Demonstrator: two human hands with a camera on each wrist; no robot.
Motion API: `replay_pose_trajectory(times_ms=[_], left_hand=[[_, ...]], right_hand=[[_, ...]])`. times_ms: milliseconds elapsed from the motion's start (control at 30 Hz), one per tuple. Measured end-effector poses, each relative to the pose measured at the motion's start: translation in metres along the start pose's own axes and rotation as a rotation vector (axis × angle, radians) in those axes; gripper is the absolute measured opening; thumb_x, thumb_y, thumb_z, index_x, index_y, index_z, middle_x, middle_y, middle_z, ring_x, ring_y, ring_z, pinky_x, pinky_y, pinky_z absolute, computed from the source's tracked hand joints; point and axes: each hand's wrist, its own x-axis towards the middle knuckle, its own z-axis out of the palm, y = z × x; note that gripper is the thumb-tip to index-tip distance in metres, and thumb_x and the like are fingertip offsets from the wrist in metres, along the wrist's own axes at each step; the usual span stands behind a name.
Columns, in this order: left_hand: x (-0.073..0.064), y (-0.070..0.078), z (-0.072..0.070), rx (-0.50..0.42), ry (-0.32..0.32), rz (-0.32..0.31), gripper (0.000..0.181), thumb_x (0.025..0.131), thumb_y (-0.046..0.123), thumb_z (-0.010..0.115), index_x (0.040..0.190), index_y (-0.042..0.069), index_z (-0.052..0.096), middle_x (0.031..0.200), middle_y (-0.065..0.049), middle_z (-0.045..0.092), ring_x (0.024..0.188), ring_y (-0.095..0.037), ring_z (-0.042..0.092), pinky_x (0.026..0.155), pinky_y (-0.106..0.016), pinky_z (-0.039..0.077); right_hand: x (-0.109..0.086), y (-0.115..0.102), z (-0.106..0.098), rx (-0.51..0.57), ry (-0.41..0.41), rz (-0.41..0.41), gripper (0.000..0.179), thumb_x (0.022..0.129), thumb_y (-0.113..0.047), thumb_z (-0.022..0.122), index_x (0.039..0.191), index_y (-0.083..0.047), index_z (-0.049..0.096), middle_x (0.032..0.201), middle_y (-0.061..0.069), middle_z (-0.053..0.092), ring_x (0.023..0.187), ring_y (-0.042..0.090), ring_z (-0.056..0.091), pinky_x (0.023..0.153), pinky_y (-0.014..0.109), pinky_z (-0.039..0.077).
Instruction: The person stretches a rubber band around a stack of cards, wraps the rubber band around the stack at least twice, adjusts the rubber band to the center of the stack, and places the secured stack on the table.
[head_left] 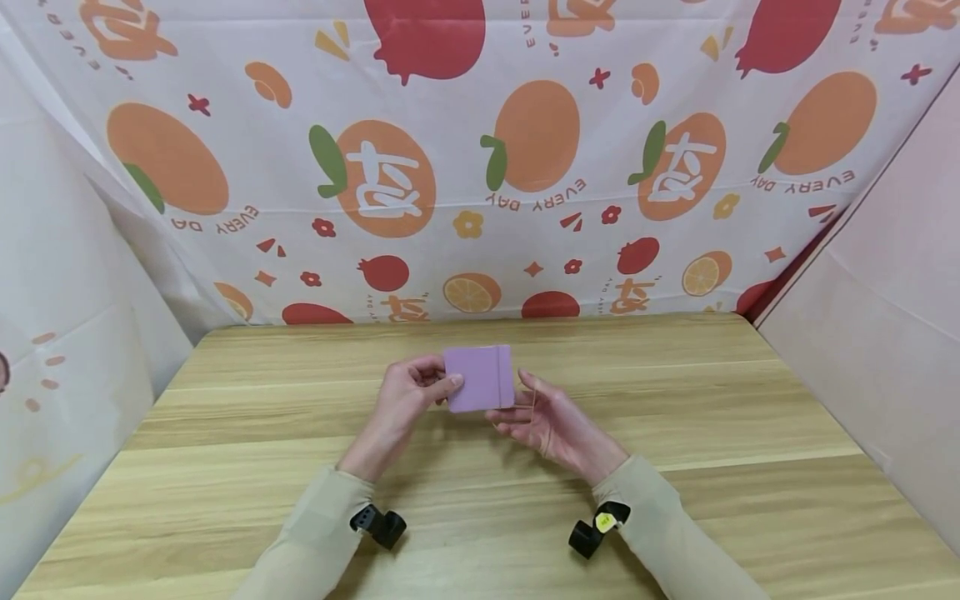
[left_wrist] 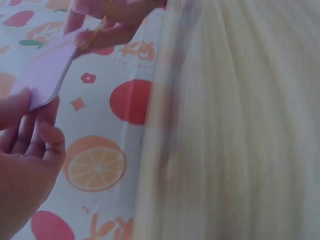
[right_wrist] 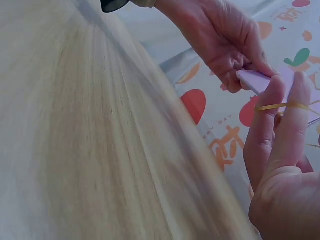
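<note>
My left hand [head_left: 401, 400] pinches the left edge of a flat, square purple pad [head_left: 477, 382] with rounded corners, its thumb lying on the front face. A thin line runs down the pad near its right edge; whether it is a band or a fold I cannot tell. Around the spread fingers of my right hand [head_left: 558, 425] a thin yellowish rubber band [right_wrist: 270, 107] is stretched. These fingers are fairly straight, and some reach to the pad's lower right corner. In the left wrist view the pad [left_wrist: 47, 75] appears tilted, between the two hands.
Both hands are above a wood-grain table [head_left: 465, 517]. A white cloth with fruit prints [head_left: 465, 242] hangs behind its far edge, and pale cloth walls stand at left and right. Black wrist cameras [head_left: 384, 527] sit on both sleeves.
</note>
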Motion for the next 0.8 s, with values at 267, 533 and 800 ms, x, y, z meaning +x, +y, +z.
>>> replay_pose_trajectory(times_ms=[267, 533, 800], left_hand=[[0.000, 0.000, -0.011, 0.303, -0.204, 0.237, 0.005, 0.088, 0.004, 0.072, 0.086, 0.008, 0.071, 0.080, -0.003, 0.066, 0.069, -0.019, 0.054, 0.058, -0.027, 0.042], [0.001, 0.000, -0.014, 0.438, -0.277, 0.330, 0.017, 0.086, -0.001, 0.073, 0.084, 0.016, 0.075, 0.080, 0.005, 0.067, 0.069, -0.015, 0.054, 0.059, -0.028, 0.044], [-0.003, 0.001, -0.011, 0.547, -0.344, 0.446, 0.017, 0.086, 0.000, 0.073, 0.090, 0.016, 0.079, 0.078, 0.006, 0.065, 0.069, -0.009, 0.054, 0.061, -0.026, 0.046]], right_hand=[[-0.001, 0.000, -0.001, -0.056, -0.048, 0.019, 0.071, 0.102, -0.047, 0.048, 0.149, -0.002, 0.022, 0.128, 0.030, 0.047, 0.103, 0.037, 0.065, 0.082, 0.035, 0.055], [-0.001, -0.001, 0.000, -0.060, -0.082, 0.034, 0.070, 0.102, -0.046, 0.046, 0.148, -0.001, 0.019, 0.143, 0.032, 0.033, 0.119, 0.044, 0.054, 0.088, 0.043, 0.052], [0.001, 0.006, 0.000, -0.073, -0.065, 0.029, 0.069, 0.102, -0.045, 0.047, 0.148, 0.002, 0.029, 0.147, 0.032, 0.030, 0.132, 0.051, 0.037, 0.101, 0.052, 0.041]])
